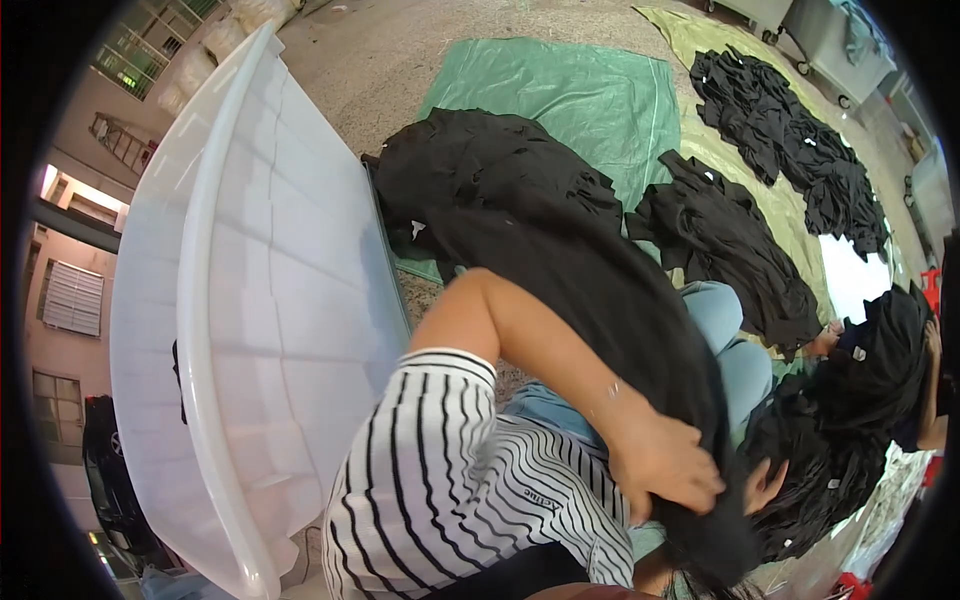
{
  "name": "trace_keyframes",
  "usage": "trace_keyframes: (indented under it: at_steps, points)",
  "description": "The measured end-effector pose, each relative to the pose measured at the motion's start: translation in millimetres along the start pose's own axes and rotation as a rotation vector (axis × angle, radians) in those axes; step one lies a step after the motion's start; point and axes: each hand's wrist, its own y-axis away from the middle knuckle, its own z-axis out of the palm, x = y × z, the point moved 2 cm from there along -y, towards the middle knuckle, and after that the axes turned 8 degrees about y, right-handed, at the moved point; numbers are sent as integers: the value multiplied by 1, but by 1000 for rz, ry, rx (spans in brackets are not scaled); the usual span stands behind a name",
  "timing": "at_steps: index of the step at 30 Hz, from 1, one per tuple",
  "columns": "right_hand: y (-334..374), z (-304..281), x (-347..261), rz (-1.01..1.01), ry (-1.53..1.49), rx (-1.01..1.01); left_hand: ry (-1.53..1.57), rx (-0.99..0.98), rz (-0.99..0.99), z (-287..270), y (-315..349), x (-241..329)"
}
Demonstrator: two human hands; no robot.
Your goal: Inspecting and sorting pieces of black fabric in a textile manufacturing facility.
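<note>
My left hand (668,468) reaches across from a striped sleeve, its fingers curled into a long black garment (590,290). The cloth stretches from the near right up to a large heap of black garments (490,160) at the far middle, where a small white tag shows. My right hand (765,487) is mostly hidden behind the near end of the same cloth. Only some fingers show at its edge, closed against it. Pale blue trousers (725,315) show beneath and beside the cloth.
A tall white plastic bin (280,300) stands close on the left. Green sheeting (560,80) and yellow sheeting (780,190) cover the floor. More black garments (735,250) lie in piles to the right. A co-worker's hand (934,345) is at the right edge. Wheeled bins (840,50) stand far right.
</note>
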Motion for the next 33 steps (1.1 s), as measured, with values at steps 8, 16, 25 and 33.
trace_keyframes:
  at_steps: [8,16,25,33]
  points:
    - [52,-88,41,339,409,-13,-392,384,-539,46,102,-86]
    - [47,-31,16,144,473,-233,-960,777,-1507,-35,358,-179]
    - [50,-23,-12,8,756,-336,-704,1367,-2118,-120,489,-133]
    - [54,-8,-42,-71,859,-376,-654,1348,-1892,-94,500,-151]
